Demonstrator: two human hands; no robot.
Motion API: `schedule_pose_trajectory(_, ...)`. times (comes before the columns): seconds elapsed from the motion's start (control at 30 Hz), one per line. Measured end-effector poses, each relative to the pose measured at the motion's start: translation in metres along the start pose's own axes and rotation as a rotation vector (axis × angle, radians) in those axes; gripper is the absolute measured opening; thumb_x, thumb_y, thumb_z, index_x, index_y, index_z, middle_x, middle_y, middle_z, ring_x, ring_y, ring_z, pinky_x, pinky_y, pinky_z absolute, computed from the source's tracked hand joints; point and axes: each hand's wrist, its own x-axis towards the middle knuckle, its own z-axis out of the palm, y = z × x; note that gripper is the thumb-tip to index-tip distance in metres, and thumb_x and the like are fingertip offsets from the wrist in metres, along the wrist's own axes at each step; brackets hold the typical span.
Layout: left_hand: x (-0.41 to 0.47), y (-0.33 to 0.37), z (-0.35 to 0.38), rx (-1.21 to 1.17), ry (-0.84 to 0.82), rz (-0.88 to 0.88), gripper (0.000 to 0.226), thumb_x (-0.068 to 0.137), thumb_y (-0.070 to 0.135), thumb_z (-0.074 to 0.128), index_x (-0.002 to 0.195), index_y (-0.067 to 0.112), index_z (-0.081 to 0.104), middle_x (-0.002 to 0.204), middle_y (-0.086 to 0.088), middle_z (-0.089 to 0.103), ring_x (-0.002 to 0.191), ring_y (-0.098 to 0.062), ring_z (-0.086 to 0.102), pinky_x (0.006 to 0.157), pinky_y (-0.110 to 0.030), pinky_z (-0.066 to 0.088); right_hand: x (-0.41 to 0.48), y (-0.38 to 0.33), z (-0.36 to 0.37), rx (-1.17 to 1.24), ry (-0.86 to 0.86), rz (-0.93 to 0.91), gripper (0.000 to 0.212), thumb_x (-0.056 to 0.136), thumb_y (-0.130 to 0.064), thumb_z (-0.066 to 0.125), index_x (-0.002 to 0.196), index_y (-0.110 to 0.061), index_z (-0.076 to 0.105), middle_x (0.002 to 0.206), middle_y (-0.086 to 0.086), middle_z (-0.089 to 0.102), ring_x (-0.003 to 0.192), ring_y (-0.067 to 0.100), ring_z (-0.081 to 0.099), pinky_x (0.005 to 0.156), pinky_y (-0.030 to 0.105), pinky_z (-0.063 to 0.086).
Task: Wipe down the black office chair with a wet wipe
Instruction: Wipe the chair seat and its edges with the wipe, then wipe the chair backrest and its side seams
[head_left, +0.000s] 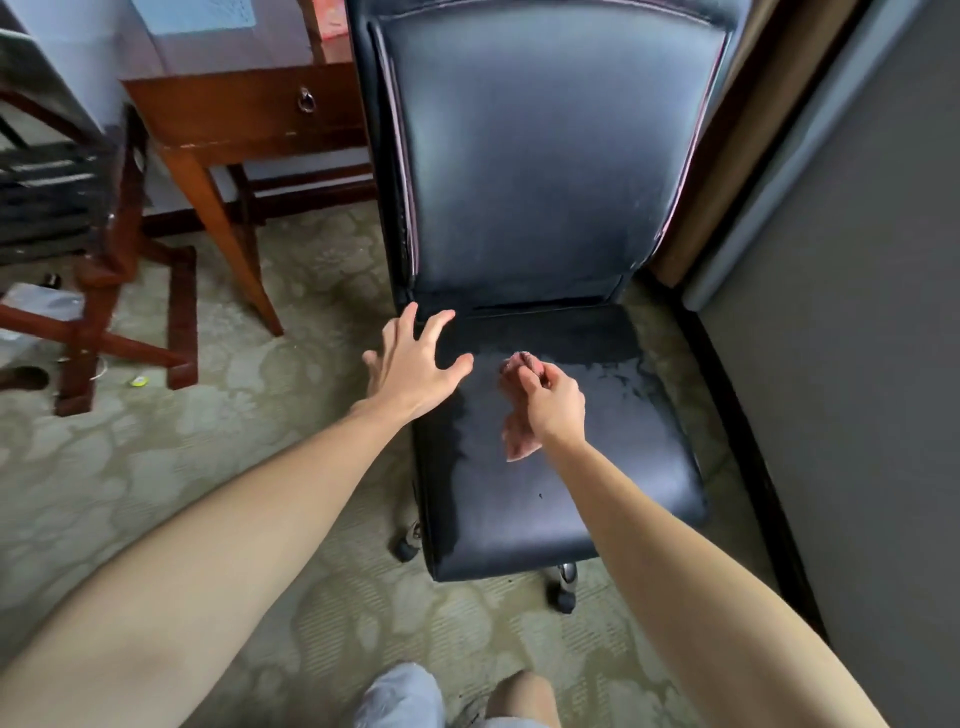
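The black office chair (545, 171) faces me, its leather seat (582, 483) showing wet streaks toward the back and left. My right hand (553, 402) hovers over the middle of the seat and pinches a crumpled pinkish wet wipe (517, 441), which hangs down below the fingers. My left hand (415, 364) is spread with straight fingers at the seat's back left corner, near the foot of the backrest; whether it touches the leather I cannot tell.
A wooden desk (249, 104) with a ring-pull drawer stands left of the chair. A dark wooden rack (104, 291) stands further left on the patterned carpet (234, 441). A grey wall panel (857, 364) runs close along the chair's right side. Chair castors (563, 592) show below the seat.
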Motion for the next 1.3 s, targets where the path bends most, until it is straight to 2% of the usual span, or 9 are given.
schedule_pose_trajectory(0.17, 0.0, 0.059, -0.091, 0.017, 0.017, 0.009, 0.061, 0.09, 0.057, 0.052, 0.146, 0.043, 0.032, 0.162, -0.001, 0.013, 0.146, -0.022, 0.01, 0.109, -0.057, 0.02, -0.024, -0.094, -0.053, 0.098, 0.002, 0.045, 0.028, 0.096, -0.036, 0.055, 0.117, -0.025, 0.068, 0.108, -0.003, 0.073, 0.107, 0.019, 0.064, 0.099, 0.039, 0.049)
schedule_pose_trajectory(0.37, 0.02, 0.1, -0.177, 0.018, 0.039, 0.024, 0.062, 0.091, 0.057, 0.052, 0.147, 0.041, 0.03, 0.163, -0.002, 0.012, 0.147, -0.025, 0.011, 0.11, -0.059, 0.018, -0.024, -0.196, -0.088, 0.13, 0.039, -0.021, 0.026, 0.095, -0.033, 0.056, 0.115, -0.024, 0.07, 0.099, -0.008, 0.07, 0.101, 0.015, 0.064, 0.089, 0.029, 0.047)
schedule_pose_trajectory(0.57, 0.073, 0.105, -0.235, 0.038, 0.071, 0.018, 0.067, 0.091, 0.055, 0.055, 0.149, 0.039, 0.028, 0.163, -0.001, 0.011, 0.148, -0.026, 0.011, 0.112, -0.058, 0.017, 0.004, -0.262, -0.074, 0.206, 0.083, -0.036, 0.01, 0.095, -0.03, 0.059, 0.099, -0.031, 0.068, 0.095, -0.006, 0.069, 0.099, 0.018, 0.065, 0.088, 0.031, 0.048)
schedule_pose_trajectory(0.63, 0.1, 0.1, -0.252, 0.051, 0.078, 0.032, 0.068, 0.09, 0.055, 0.055, 0.15, 0.039, 0.027, 0.164, -0.001, 0.011, 0.148, -0.026, 0.011, 0.112, -0.057, 0.017, 0.02, -0.283, -0.064, 0.247, 0.101, -0.019, 0.014, 0.096, -0.029, 0.059, 0.104, -0.028, 0.069, 0.096, -0.005, 0.067, 0.099, 0.018, 0.064, 0.087, 0.029, 0.046)
schedule_pose_trajectory(0.7, 0.129, 0.096, -0.266, 0.053, 0.087, 0.051, 0.068, 0.09, 0.054, 0.055, 0.15, 0.038, 0.026, 0.164, -0.002, 0.01, 0.148, -0.026, 0.012, 0.113, -0.056, 0.018, 0.036, -0.302, -0.055, 0.267, 0.124, -0.012, 0.022, 0.097, -0.029, 0.058, 0.114, -0.022, 0.07, 0.096, -0.005, 0.066, 0.097, 0.016, 0.062, 0.086, 0.027, 0.044)
schedule_pose_trajectory(0.87, 0.203, 0.09, -0.291, 0.021, 0.118, 0.062, 0.071, 0.09, 0.052, 0.058, 0.151, 0.033, 0.027, 0.163, -0.004, 0.012, 0.147, -0.026, 0.014, 0.114, -0.052, 0.021, 0.089, -0.355, -0.039, 0.264, 0.179, -0.042, 0.026, 0.096, -0.029, 0.058, 0.118, -0.019, 0.069, 0.097, -0.004, 0.066, 0.098, 0.018, 0.062, 0.09, 0.03, 0.047)
schedule_pose_trajectory(1.03, 0.255, 0.083, -0.301, 0.033, 0.099, 0.014, 0.072, 0.093, 0.051, 0.054, 0.152, 0.024, 0.023, 0.163, -0.009, 0.012, 0.147, -0.03, 0.016, 0.113, -0.052, 0.022, 0.129, -0.389, -0.035, 0.265, 0.237, -0.08, 0.015, 0.094, -0.027, 0.059, 0.103, -0.023, 0.071, 0.096, -0.001, 0.071, 0.098, 0.02, 0.065, 0.087, 0.028, 0.046)
schedule_pose_trajectory(1.1, 0.269, 0.083, -0.302, 0.035, 0.078, 0.01, 0.068, 0.096, 0.051, 0.05, 0.153, 0.024, 0.024, 0.163, -0.009, 0.011, 0.147, -0.029, 0.015, 0.113, -0.052, 0.02, 0.14, -0.396, -0.036, 0.28, 0.256, -0.094, 0.016, 0.095, -0.026, 0.059, 0.105, -0.024, 0.071, 0.096, -0.001, 0.07, 0.097, 0.018, 0.063, 0.086, 0.026, 0.045)
schedule_pose_trajectory(1.3, 0.299, 0.085, -0.305, -0.005, 0.071, -0.023, 0.037, 0.101, 0.044, 0.045, 0.135, 0.03, 0.051, 0.162, -0.008, 0.017, 0.146, -0.03, 0.019, 0.113, -0.055, 0.019, 0.18, -0.431, -0.037, 0.189, 0.287, -0.213, 0.023, 0.098, -0.026, 0.056, 0.115, -0.019, 0.071, 0.103, -0.001, 0.072, 0.102, 0.018, 0.064, 0.092, 0.027, 0.046)
